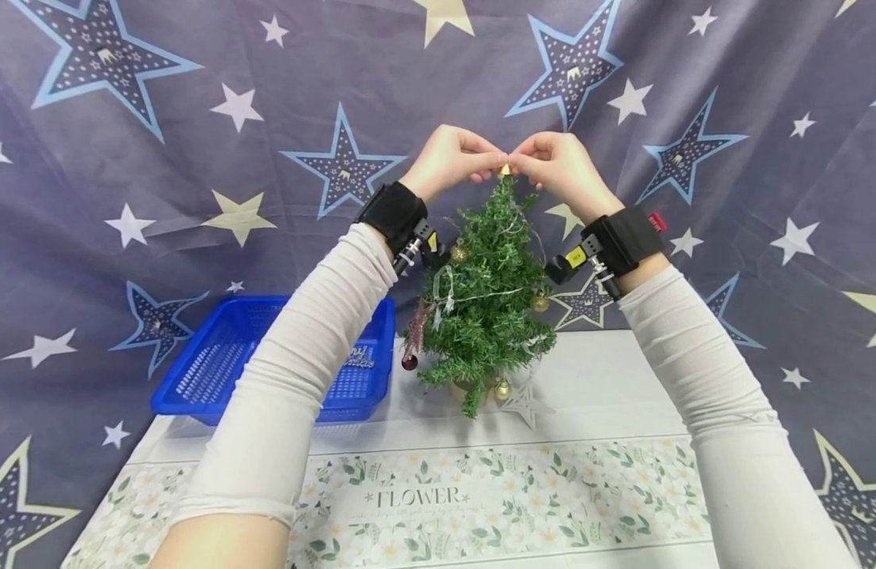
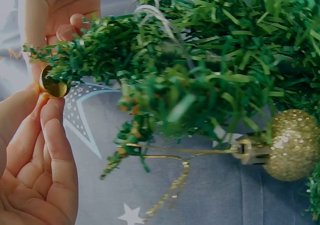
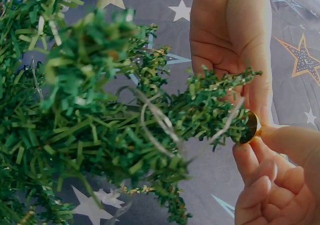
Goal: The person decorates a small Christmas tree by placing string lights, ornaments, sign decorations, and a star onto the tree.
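A small green Christmas tree (image 1: 490,292) stands upright on the table. Over its very tip sits a small gold bell (image 1: 505,170), its hollow mouth facing down onto the green sprigs. My left hand (image 1: 459,158) pinches the top of the bell between thumb and fingers. From the other side my right hand (image 1: 562,166) pinches it too, the fingertips of both hands meeting there. Close up in the left wrist view, the shiny bell (image 2: 54,83) meets the tree's end sprig. The right wrist view shows the bell (image 3: 248,127) between the fingertips.
Gold glitter baubles (image 2: 292,145), a dark red bauble (image 1: 409,362) and a silver star (image 1: 528,405) decorate the tree. Left of it, a blue plastic basket (image 1: 210,367) holds silver lettering (image 1: 359,358). A flower-printed cloth (image 1: 423,474) covers the table, and a star-patterned curtain (image 1: 438,79) hangs behind.
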A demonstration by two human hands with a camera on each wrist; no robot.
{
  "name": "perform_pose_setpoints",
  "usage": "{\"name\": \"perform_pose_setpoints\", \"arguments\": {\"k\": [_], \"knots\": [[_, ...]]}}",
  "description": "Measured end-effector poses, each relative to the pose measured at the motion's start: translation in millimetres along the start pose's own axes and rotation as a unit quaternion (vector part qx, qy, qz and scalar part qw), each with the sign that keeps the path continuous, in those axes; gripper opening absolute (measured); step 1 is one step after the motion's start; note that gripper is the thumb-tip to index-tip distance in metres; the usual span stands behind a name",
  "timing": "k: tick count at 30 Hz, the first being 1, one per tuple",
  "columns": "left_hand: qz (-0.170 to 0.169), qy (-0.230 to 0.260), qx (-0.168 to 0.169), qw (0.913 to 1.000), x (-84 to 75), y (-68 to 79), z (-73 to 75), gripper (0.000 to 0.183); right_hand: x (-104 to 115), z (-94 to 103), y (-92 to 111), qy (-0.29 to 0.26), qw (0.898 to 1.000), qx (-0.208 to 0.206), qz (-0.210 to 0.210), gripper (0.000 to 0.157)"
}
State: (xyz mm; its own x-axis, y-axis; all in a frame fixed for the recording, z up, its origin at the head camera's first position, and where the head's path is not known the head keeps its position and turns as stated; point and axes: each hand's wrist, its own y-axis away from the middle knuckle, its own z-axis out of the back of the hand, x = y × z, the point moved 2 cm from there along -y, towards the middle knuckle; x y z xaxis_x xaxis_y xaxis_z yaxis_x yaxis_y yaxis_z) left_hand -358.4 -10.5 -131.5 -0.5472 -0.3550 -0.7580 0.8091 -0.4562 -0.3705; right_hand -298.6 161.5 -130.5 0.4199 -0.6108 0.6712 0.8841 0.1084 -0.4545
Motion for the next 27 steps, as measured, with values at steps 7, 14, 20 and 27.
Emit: {"name": "perform_pose_setpoints", "arguments": {"k": [7,14,20,27], "knots": [[0.009,0.032,0.004,0.9994,4.4,0.0,-4.3,0.03,-2.8,0.8,1.3,0.008,1.0,0.002,-0.005,0.023],[0.008,0.032,0.003,0.9995,5.1,-0.2,-5.6,0.03,-3.1,1.0,1.3,0.007,1.0,0.003,-0.008,0.022],[-0.004,0.041,-0.012,0.9991,6.2,1.6,-4.9,0.029,-4.2,0.4,0.7,0.012,1.0,0.0,-0.012,0.022],[-0.017,0.046,-0.031,0.9983,15.1,6.1,2.1,0.029,-5.1,3.5,2.3,0.05,0.999,-0.015,-0.008,0.026]]}}
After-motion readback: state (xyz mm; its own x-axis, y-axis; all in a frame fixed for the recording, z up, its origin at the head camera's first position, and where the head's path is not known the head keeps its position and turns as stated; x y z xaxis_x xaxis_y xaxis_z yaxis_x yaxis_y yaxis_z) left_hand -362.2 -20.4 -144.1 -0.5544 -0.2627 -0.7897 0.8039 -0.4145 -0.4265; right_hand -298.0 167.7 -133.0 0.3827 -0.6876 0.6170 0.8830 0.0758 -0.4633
